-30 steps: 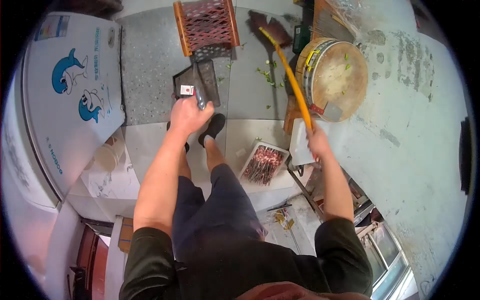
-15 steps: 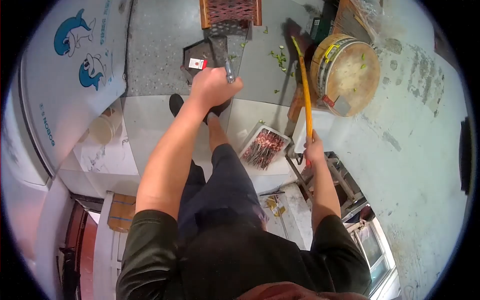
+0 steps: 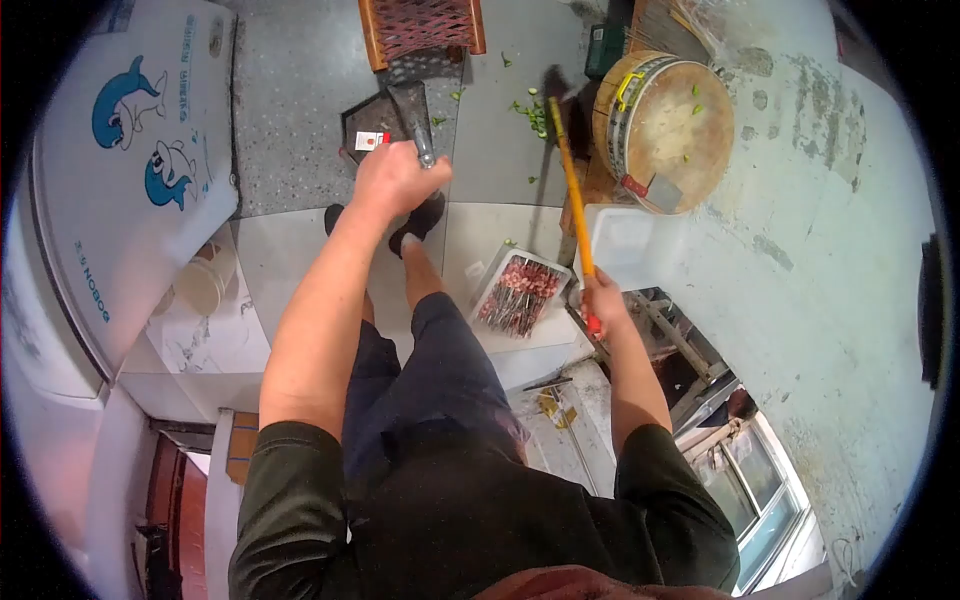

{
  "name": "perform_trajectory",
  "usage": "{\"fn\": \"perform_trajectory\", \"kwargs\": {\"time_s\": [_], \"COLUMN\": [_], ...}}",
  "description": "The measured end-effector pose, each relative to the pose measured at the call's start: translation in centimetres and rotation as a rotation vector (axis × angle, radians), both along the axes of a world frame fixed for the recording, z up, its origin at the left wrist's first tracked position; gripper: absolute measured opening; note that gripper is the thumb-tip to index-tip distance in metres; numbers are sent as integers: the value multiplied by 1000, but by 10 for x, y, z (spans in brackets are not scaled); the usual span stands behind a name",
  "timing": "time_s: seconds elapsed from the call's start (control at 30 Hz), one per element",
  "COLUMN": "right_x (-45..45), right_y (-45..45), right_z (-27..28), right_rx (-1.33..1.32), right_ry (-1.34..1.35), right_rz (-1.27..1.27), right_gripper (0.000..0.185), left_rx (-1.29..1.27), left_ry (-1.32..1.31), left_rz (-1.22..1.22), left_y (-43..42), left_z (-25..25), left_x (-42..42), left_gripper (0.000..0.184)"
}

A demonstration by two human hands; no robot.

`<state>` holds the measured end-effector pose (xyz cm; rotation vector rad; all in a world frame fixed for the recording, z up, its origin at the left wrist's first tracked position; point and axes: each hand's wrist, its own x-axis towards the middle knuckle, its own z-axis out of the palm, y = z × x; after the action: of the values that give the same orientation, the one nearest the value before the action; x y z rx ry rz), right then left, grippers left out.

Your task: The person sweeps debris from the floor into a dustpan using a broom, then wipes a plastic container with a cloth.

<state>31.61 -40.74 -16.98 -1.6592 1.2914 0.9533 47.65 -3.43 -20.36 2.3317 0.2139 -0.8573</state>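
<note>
My left hand (image 3: 398,182) is closed round the upright handle of a dark dustpan (image 3: 378,118), which rests on the grey floor. A red and white packet (image 3: 370,141) lies in the pan. My right hand (image 3: 603,303) grips the red lower end of a broom's yellow handle (image 3: 572,185). The broom's dark head (image 3: 562,85) is partly hidden beside the round wooden block. Green scraps (image 3: 533,116) are scattered on the floor left of the broom.
A round chopping block (image 3: 678,138) with a cleaver (image 3: 663,192) stands at the right. Near my legs is a tray of skewers (image 3: 518,296). A woven stool (image 3: 422,30) stands beyond the dustpan. A dolphin-marked white appliance (image 3: 120,190) is at the left.
The broom head has swung from open floor beyond the green scraps to beside the block, and its handle is steeper. My right hand is lower. My left hand still holds the dustpan.
</note>
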Motion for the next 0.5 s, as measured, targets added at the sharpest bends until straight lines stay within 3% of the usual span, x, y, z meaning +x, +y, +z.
{"fn": "perform_trajectory", "kwargs": {"time_s": [0.23, 0.3, 0.33, 0.5], "right_x": [-49, -64, -63, -58], "right_y": [7, -3, -5, 20], "right_z": [70, 69, 63, 21], "right_rx": [40, 69, 63, 223], "right_ry": [-3, 23, 40, 17], "right_rz": [-145, -229, -263, -345], "right_gripper": [44, 44, 44, 28], "left_rx": [-77, -69, -75, -42], "left_ry": [-37, -48, -67, -31], "left_rz": [11, 20, 28, -2], "left_y": [3, 1, 0, 4], "left_z": [-10, -13, -13, -9], "left_x": [-5, -6, -5, -2], "left_gripper": [49, 49, 41, 49]}}
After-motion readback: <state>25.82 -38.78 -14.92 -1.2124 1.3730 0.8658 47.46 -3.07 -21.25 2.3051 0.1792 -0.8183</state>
